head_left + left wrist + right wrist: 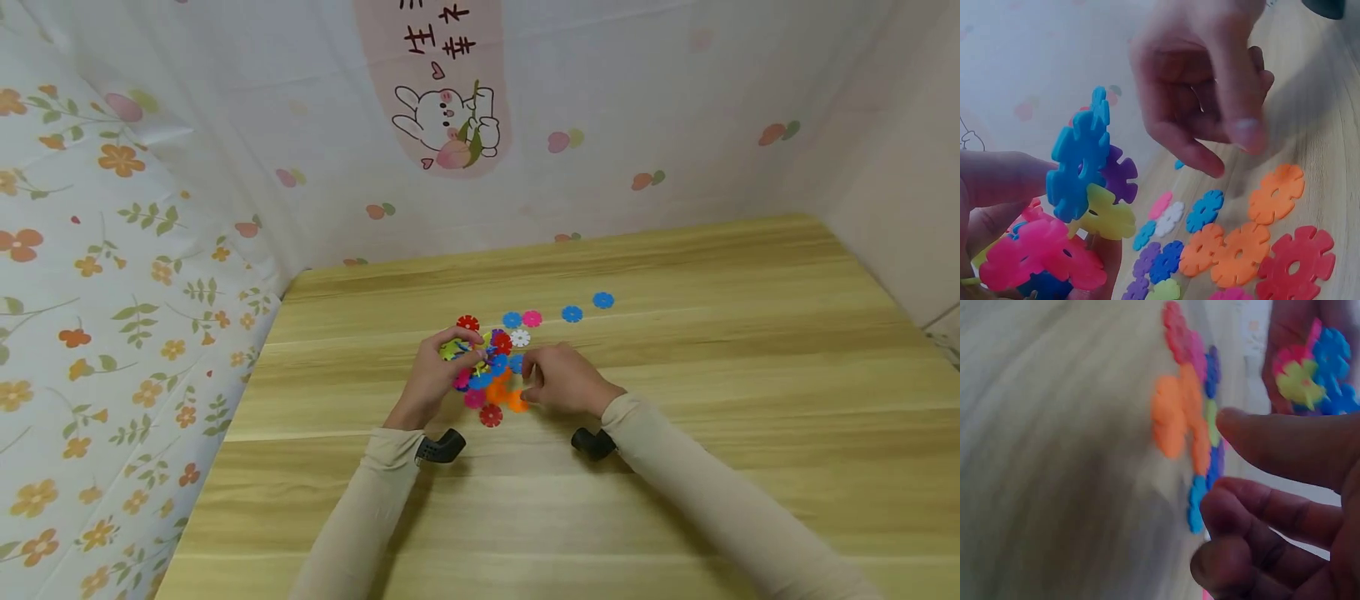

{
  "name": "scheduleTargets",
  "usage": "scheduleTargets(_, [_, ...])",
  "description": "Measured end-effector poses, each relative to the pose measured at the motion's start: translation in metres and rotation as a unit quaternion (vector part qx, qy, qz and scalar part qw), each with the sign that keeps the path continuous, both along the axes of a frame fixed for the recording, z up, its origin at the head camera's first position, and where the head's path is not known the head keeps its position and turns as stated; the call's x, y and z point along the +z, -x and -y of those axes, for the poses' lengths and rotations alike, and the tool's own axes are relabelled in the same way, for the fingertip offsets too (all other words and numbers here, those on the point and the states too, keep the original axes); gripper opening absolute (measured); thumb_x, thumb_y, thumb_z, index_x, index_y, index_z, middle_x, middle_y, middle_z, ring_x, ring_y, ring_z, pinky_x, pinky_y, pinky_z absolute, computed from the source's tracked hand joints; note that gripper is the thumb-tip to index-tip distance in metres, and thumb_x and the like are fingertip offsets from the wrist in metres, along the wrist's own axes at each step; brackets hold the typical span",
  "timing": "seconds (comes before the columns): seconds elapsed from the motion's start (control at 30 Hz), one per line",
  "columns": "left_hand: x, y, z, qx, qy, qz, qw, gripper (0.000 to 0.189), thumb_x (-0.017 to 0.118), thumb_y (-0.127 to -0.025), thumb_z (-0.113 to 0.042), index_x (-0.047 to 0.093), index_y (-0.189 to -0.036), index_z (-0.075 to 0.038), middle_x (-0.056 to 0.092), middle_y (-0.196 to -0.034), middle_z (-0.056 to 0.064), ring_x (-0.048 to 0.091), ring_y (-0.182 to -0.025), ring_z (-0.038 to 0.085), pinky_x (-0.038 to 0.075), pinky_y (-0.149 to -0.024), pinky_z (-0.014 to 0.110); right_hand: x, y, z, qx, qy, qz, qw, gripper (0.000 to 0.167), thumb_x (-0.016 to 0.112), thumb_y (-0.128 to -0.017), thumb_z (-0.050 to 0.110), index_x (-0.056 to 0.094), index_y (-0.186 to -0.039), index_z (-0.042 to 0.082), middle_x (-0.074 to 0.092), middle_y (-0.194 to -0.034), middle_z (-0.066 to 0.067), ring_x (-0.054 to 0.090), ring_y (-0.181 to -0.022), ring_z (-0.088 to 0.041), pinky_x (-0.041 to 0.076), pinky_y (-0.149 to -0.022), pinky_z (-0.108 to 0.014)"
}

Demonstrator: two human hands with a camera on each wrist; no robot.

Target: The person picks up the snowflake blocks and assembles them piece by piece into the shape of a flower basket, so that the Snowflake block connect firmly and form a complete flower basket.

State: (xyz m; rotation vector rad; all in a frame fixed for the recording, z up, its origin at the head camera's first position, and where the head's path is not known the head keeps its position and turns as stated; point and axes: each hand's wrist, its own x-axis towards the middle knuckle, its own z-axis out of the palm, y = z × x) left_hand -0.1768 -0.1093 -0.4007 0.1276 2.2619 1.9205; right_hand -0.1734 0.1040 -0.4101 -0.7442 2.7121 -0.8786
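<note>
Between the fingers and thumb of my left hand (429, 373) is a cluster of interlocked plastic snowflake discs (1071, 150). Blue, pink, yellow and purple discs stick out of it at different angles. My right hand (567, 379) hovers just to the right over the loose discs, thumb apart from its bent fingers and nothing between them. Nearest below it are several flat orange discs (1277, 194). A red disc (1296, 265) lies beside these in the left wrist view. Part of the cluster is hidden behind my left fingers.
More loose discs spread over the wooden table (712, 358), among them a white disc (520, 337) and a pink disc (532, 318). Two blue discs, one close (572, 314) and one farther (603, 300), lie off to the right. A patterned cloth (600, 125) hangs behind the table.
</note>
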Motion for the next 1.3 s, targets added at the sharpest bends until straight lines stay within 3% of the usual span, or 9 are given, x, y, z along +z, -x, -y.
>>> scheduleTargets(0.13, [-0.001, 0.002, -0.002, -0.015, -0.006, 0.006, 0.9999, 0.015, 0.066, -0.087, -0.013, 0.065, -0.1, -0.006, 0.054, -0.119, 0.004, 0.03, -0.124, 0.021, 0.034, -0.099, 0.043, -0.003, -0.004, 0.009, -0.019, -0.046, 0.002, 0.9988, 0.032, 0.082, -0.07, 0.027, 0.063, -0.086, 0.006, 0.053, -0.062, 0.003, 0.048, -0.057, -0.014, 0.043, -0.054, -0.028])
scheduleTargets(0.33, [-0.001, 0.002, -0.007, -0.034, -0.025, 0.015, 0.999, 0.013, 0.065, -0.088, -0.013, 0.065, -0.099, -0.007, 0.052, -0.12, 0.004, 0.033, -0.122, 0.021, 0.043, -0.091, 0.039, -0.008, -0.006, 0.015, -0.011, -0.055, -0.006, 0.9984, 0.022, 0.077, -0.073, 0.015, 0.063, -0.087, 0.005, 0.058, -0.074, 0.001, 0.052, -0.066, -0.016, 0.046, -0.058, -0.029])
scheduleTargets(0.53, [0.006, -0.001, -0.01, -0.072, -0.063, 0.015, 0.9953, 0.021, 0.064, -0.089, -0.013, 0.061, -0.105, 0.001, 0.049, -0.124, 0.011, 0.035, -0.12, 0.025, 0.046, -0.087, 0.039, -0.007, -0.005, 0.009, 0.002, -0.048, 0.045, 0.9978, 0.022, 0.075, -0.073, 0.008, 0.055, -0.083, 0.006, 0.051, -0.074, 0.0, 0.047, -0.068, -0.018, 0.043, -0.06, -0.03])
scheduleTargets(0.8, [0.0, 0.001, -0.012, -0.116, -0.074, 0.016, 0.9904, 0.02, 0.066, -0.087, -0.016, 0.063, -0.101, -0.002, 0.053, -0.114, 0.01, 0.051, -0.102, 0.028, 0.048, -0.084, 0.037, -0.01, -0.002, -0.011, 0.008, 0.079, 0.062, 0.9949, 0.018, 0.067, -0.077, -0.004, 0.057, -0.09, 0.003, 0.055, -0.076, -0.001, 0.049, -0.067, -0.016, 0.045, -0.06, -0.029])
scheduleTargets(0.9, [-0.002, 0.001, -0.012, -0.135, -0.071, 0.024, 0.988, 0.02, 0.067, -0.087, -0.017, 0.064, -0.101, -0.003, 0.054, -0.11, 0.012, 0.053, -0.098, 0.029, 0.047, -0.084, 0.038, -0.01, 0.001, -0.022, -0.018, 0.147, 0.112, 0.9826, 0.016, 0.065, -0.081, -0.004, 0.057, -0.094, 0.003, 0.055, -0.08, -0.006, 0.054, -0.066, -0.02, 0.049, -0.06, -0.031])
scheduleTargets(1.03, [-0.004, 0.001, -0.011, -0.151, -0.064, 0.033, 0.9859, 0.02, 0.068, -0.086, -0.018, 0.064, -0.101, -0.004, 0.055, -0.108, 0.013, 0.053, -0.098, 0.03, 0.048, -0.084, 0.038, -0.004, 0.003, -0.035, -0.058, 0.247, 0.16, 0.9538, 0.015, 0.06, -0.086, -0.006, 0.057, -0.1, 0.0, 0.054, -0.084, -0.015, 0.061, -0.067, -0.033, 0.053, -0.06, -0.041])
scheduleTargets(1.2, [-0.005, 0.002, -0.013, -0.169, -0.054, 0.031, 0.9836, 0.022, 0.068, -0.086, -0.017, 0.064, -0.102, -0.002, 0.056, -0.109, 0.012, 0.047, -0.108, 0.03, 0.047, -0.084, 0.04, 0.01, 0.003, -0.041, -0.076, 0.318, 0.138, 0.9348, 0.02, 0.061, -0.087, -0.003, 0.057, -0.107, -0.005, 0.056, -0.087, -0.02, 0.063, -0.073, -0.041, 0.053, -0.065, -0.047])
scheduleTargets(1.3, [-0.006, 0.002, -0.014, -0.18, -0.044, 0.028, 0.9824, 0.022, 0.069, -0.085, -0.018, 0.065, -0.101, -0.003, 0.057, -0.107, 0.012, 0.045, -0.109, 0.031, 0.047, -0.083, 0.04, 0.017, 0.002, -0.041, -0.085, 0.328, 0.12, 0.9332, 0.023, 0.063, -0.086, 0.0, 0.058, -0.108, -0.005, 0.058, -0.086, -0.019, 0.064, -0.073, -0.041, 0.054, -0.065, -0.046])
